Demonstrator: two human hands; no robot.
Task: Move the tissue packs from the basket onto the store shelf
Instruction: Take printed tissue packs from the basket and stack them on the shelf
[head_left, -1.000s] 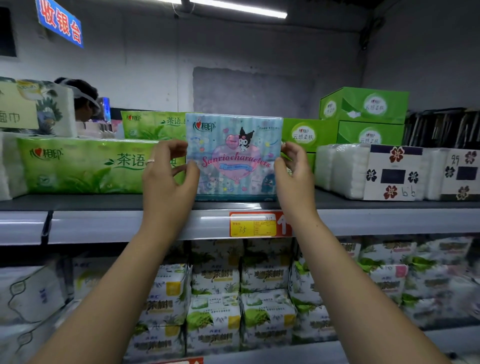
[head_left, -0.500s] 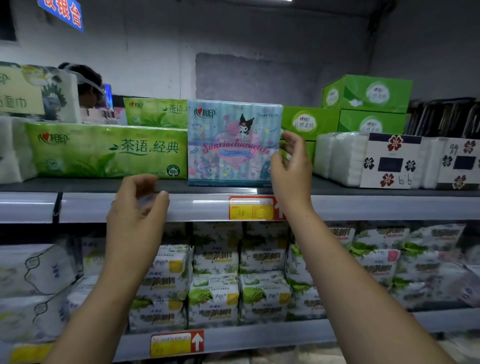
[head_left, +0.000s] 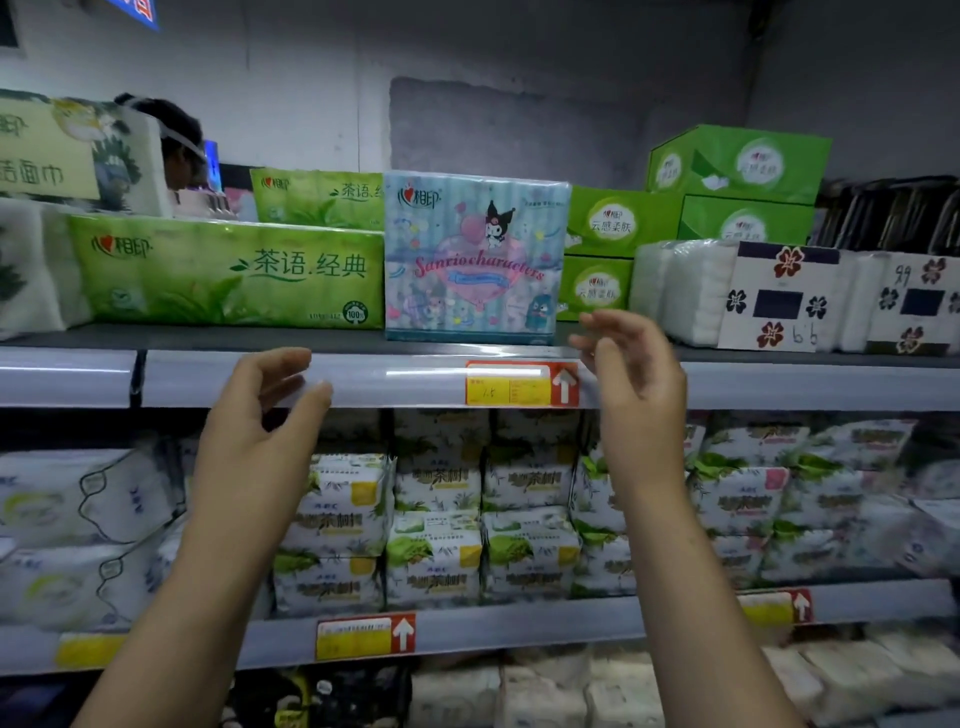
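A pale blue tissue pack (head_left: 475, 257) with cartoon characters stands upright on the top shelf (head_left: 311, 382), between a long green tissue pack (head_left: 228, 270) and green tissue boxes (head_left: 602, 223). My left hand (head_left: 270, 415) hovers in front of the shelf edge, below and left of the blue pack, fingers loosely curled and holding nothing. My right hand (head_left: 631, 374) is just below the pack's right bottom corner, fingers relaxed, not touching it. The basket is out of sight.
White packs with flower labels (head_left: 774, 296) fill the top shelf's right side. Stacked white-and-green packs (head_left: 436, 525) crowd the shelf below. A person's head (head_left: 171, 135) shows behind the shelf at upper left. Yellow price tags (head_left: 511, 387) sit on the shelf rails.
Both hands have let go of the blue pack and dropped away from it, the left first, then the right. The pack stays standing on the shelf.
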